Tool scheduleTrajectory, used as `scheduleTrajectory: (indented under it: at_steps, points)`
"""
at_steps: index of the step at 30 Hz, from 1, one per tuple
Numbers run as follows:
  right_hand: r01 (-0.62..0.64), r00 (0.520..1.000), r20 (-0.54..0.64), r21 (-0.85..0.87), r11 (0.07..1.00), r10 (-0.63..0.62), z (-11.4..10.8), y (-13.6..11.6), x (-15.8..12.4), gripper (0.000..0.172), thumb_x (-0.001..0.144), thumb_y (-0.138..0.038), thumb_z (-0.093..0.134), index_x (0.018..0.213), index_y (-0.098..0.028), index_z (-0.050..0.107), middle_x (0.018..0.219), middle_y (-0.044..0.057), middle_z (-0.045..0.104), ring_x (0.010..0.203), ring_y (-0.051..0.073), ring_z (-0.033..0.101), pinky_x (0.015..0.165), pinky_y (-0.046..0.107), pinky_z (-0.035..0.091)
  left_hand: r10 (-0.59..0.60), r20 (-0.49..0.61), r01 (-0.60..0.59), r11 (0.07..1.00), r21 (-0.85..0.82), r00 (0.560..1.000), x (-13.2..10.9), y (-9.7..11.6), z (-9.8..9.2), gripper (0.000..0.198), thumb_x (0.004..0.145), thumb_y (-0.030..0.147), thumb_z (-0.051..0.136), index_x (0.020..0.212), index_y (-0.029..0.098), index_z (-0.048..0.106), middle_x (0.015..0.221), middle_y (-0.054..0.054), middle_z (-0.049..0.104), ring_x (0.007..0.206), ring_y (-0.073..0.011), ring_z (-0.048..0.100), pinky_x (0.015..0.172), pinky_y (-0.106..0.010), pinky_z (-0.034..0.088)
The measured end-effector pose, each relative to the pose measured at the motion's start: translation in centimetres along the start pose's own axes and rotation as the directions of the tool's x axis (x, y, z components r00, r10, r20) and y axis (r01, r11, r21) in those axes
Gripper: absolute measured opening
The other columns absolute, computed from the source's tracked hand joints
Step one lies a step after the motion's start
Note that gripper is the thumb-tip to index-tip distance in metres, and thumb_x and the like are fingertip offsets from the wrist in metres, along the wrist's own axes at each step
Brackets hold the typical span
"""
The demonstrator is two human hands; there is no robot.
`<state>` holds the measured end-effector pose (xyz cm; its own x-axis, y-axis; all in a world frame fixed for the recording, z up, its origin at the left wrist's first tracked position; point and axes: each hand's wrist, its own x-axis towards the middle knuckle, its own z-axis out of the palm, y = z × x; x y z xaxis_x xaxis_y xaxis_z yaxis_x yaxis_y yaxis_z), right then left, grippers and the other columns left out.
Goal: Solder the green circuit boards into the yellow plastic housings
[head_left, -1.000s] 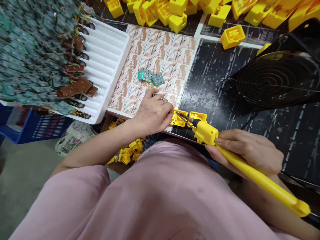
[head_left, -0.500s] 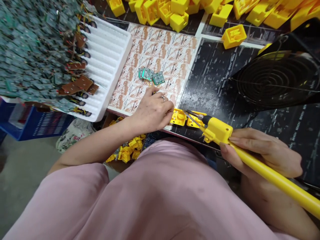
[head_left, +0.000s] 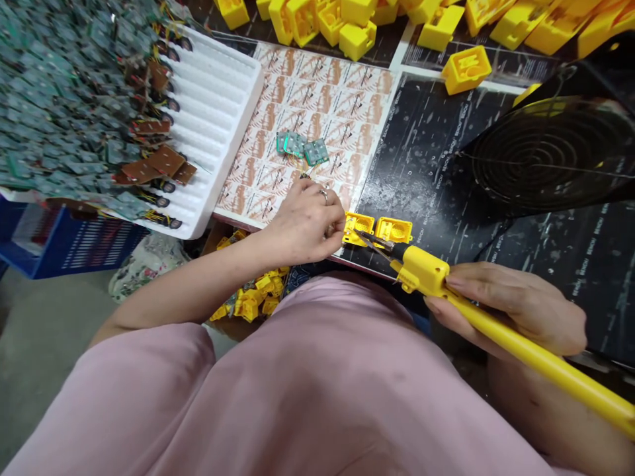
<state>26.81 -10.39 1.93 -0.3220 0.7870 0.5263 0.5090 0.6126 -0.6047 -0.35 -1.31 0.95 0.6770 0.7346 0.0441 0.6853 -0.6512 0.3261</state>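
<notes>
My right hand (head_left: pixel 520 304) is closed round the yellow handle of a soldering iron (head_left: pixel 424 270). Its dark tip, with a thin rod beside it, reaches left into an open yellow plastic casing (head_left: pixel 366 222). A second yellow casing (head_left: pixel 397 229) sits just right of that one, close to the table's front edge. My left hand (head_left: pixel 310 221), a ring on one finger, lies with curled fingers against the left casing. Its thumb and forefinger are pinched at the casing's edge; what they hold is hidden. A few small green circuit boards (head_left: pixel 315 152) with wires lie beyond its knuckles.
On the left a white foam tray (head_left: pixel 218 86) bears a heap of circuit boards (head_left: pixel 74 99). Yellow casings (head_left: pixel 357 39) are piled along the back. A black fan (head_left: pixel 540 152) stands at right. Below the table are a box of yellow parts (head_left: pixel 253 301) and a blue crate (head_left: pixel 94 241).
My right hand has moved left and slightly down with the soldering iron, bringing its tip to the left casing and uncovering more of the right one. My left hand has barely moved.
</notes>
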Motion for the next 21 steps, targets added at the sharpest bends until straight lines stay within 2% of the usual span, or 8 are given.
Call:
scheduleTrajectory:
  at_steps: [2,3,7,9,12,15,18,21]
  points:
    - [0.074,0.997,0.019,0.022,0.997,-0.075,0.2,0.6,0.3,0.007,0.088,-0.026,0.070,0.090,-0.024,0.063,0.068,0.000,0.069,0.063,0.014,0.070,0.054,0.024,0.059,0.008,0.028,-0.009,1.000,0.026,1.000,0.4,0.1,-0.2,0.020,0.081,0.027,0.051,0.072,0.019,0.067,0.081,-0.005,0.069,0.083,-0.0218,0.057,0.091,-0.044,0.039]
    - [0.091,0.995,0.031,0.015,0.996,-0.091,0.3,0.7,0.6,0.007,0.090,-0.027,0.068,0.087,-0.023,0.063,0.067,0.000,0.068,0.063,0.014,0.069,0.056,0.023,0.059,0.013,0.038,-0.015,0.999,0.041,0.999,0.5,0.2,-0.3,0.020,0.080,0.027,0.051,0.071,0.019,0.067,0.080,-0.005,0.069,0.082,-0.0219,0.057,0.090,-0.044,0.039]
    - [0.247,0.967,0.074,-0.016,0.969,-0.245,0.4,0.7,2.0,0.018,0.083,-0.021,0.076,0.081,-0.020,0.058,0.063,0.000,0.067,0.056,0.009,0.066,0.051,0.015,0.054,0.029,0.063,-0.036,0.992,0.118,0.998,1.0,0.3,-0.4,0.021,0.079,0.026,0.051,0.070,0.019,0.068,0.078,-0.006,0.068,0.083,-0.0227,0.057,0.088,-0.044,0.039]
    - [0.267,0.956,0.138,-0.054,0.962,-0.258,0.2,0.6,2.3,0.019,0.084,-0.022,0.075,0.078,-0.020,0.057,0.063,-0.001,0.067,0.054,0.008,0.064,0.050,0.014,0.052,0.037,0.070,-0.047,0.987,0.152,0.997,1.1,0.4,-0.4,0.021,0.080,0.026,0.050,0.070,0.019,0.068,0.077,-0.006,0.068,0.084,-0.0231,0.058,0.088,-0.045,0.039]
    - [0.188,0.968,0.185,-0.071,0.980,-0.172,-0.6,0.7,1.7,0.019,0.092,-0.030,0.065,0.076,-0.022,0.059,0.066,0.000,0.067,0.057,0.009,0.065,0.053,0.018,0.055,0.053,0.076,-0.066,0.981,0.184,0.996,1.2,0.4,-0.5,0.023,0.082,0.027,0.050,0.071,0.019,0.068,0.076,-0.006,0.068,0.083,-0.0232,0.058,0.086,-0.044,0.040]
    - [0.068,0.996,0.058,-0.053,0.996,-0.064,-1.3,1.0,0.7,0.018,0.095,-0.036,0.061,0.082,-0.024,0.061,0.070,0.001,0.067,0.060,0.012,0.067,0.051,0.022,0.055,0.066,0.095,-0.084,0.977,0.194,0.993,1.3,0.4,-0.6,0.024,0.083,0.028,0.049,0.072,0.018,0.068,0.076,-0.006,0.067,0.082,-0.0235,0.058,0.084,-0.044,0.040]
    - [0.039,0.999,-0.001,-0.037,0.999,-0.039,-1.5,1.4,-0.1,0.011,0.087,-0.030,0.072,0.087,-0.025,0.062,0.072,0.000,0.068,0.058,0.012,0.066,0.048,0.021,0.052,0.069,0.120,-0.092,0.976,0.198,0.990,1.4,0.4,-0.8,0.023,0.081,0.028,0.049,0.073,0.018,0.069,0.077,-0.006,0.067,0.081,-0.0238,0.058,0.083,-0.044,0.040]
    - [-0.034,0.997,-0.076,-0.049,0.998,0.031,-1.2,2.1,-1.0,0.030,0.075,-0.030,0.084,0.099,-0.028,0.066,0.075,-0.001,0.070,0.059,0.015,0.067,0.048,0.025,0.053,0.055,0.138,-0.083,0.975,0.205,0.989,1.5,0.4,-0.9,0.023,0.081,0.027,0.049,0.073,0.018,0.069,0.077,-0.006,0.067,0.082,-0.0235,0.058,0.081,-0.043,0.039]
